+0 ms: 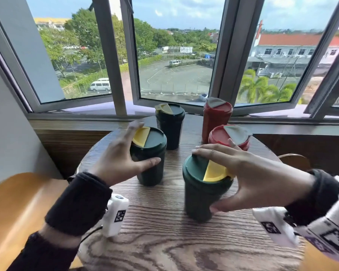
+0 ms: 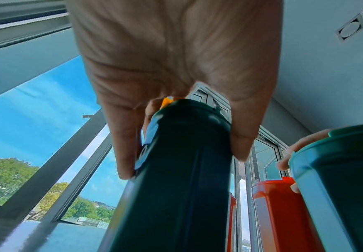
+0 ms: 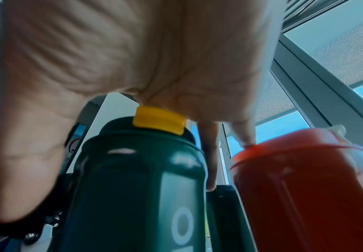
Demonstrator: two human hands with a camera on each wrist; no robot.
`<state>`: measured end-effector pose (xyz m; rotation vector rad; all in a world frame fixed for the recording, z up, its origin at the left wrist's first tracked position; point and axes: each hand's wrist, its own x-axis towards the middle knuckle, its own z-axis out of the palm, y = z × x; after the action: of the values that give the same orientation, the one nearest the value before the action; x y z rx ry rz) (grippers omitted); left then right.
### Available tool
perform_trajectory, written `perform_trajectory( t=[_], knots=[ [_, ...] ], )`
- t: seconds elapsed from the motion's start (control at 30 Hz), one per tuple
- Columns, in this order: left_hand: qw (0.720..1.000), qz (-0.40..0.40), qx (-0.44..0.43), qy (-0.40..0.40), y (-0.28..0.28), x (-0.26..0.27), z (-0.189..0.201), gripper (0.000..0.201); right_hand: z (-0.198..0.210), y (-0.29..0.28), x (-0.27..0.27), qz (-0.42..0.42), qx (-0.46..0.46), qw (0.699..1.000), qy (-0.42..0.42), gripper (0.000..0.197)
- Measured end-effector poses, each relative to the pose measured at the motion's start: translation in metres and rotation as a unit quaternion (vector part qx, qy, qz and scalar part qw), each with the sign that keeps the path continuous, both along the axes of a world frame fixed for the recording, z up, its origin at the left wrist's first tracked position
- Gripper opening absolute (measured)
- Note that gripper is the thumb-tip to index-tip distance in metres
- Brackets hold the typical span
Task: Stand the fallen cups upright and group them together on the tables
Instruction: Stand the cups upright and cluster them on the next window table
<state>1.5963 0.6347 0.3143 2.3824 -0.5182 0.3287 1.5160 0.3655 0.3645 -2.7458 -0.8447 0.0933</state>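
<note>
Five lidded cups stand upright on the round wooden table [image 1: 164,245]. My left hand [image 1: 146,142] holds the left dark green cup [image 1: 151,173] [image 2: 176,204] near its yellow-flapped lid, thumb on the front and fingers behind. My right hand [image 1: 204,180] [image 3: 111,196] grips the near green cup [image 1: 200,202] [image 3: 137,187] from above, thumb low on its side. One right fingertip [image 3: 248,141] touches the lid of the nearer red cup [image 1: 229,136] [image 3: 305,187]. A third green cup [image 1: 170,126] and a second red cup [image 1: 215,118] stand behind.
Open windows and a sill [image 1: 184,114] run just behind the table. A wooden chair back [image 1: 18,202] is at the near left and another [image 1: 296,161] at the right. A grey wall [image 1: 8,124] closes the left side.
</note>
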Motion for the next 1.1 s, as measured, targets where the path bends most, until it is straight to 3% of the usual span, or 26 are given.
perform_trajectory(
  t=[0.5,0.8,1.1],
  knots=[
    [0.999,0.046,-0.012,-0.024,-0.011,-0.033,0.001,0.101,-0.021,-0.008,0.001,0.031,0.067,0.996,-0.048,0.092],
    [1.000,-0.001,0.006,0.022,0.001,-0.030,-0.001,0.097,-0.023,-0.003,-0.006,-0.021,0.067,0.996,-0.061,0.106],
    [0.999,-0.041,-0.018,-0.010,0.007,-0.025,-0.002,0.094,-0.022,0.014,-0.022,-0.091,0.107,0.988,-0.064,0.104]
  ],
)
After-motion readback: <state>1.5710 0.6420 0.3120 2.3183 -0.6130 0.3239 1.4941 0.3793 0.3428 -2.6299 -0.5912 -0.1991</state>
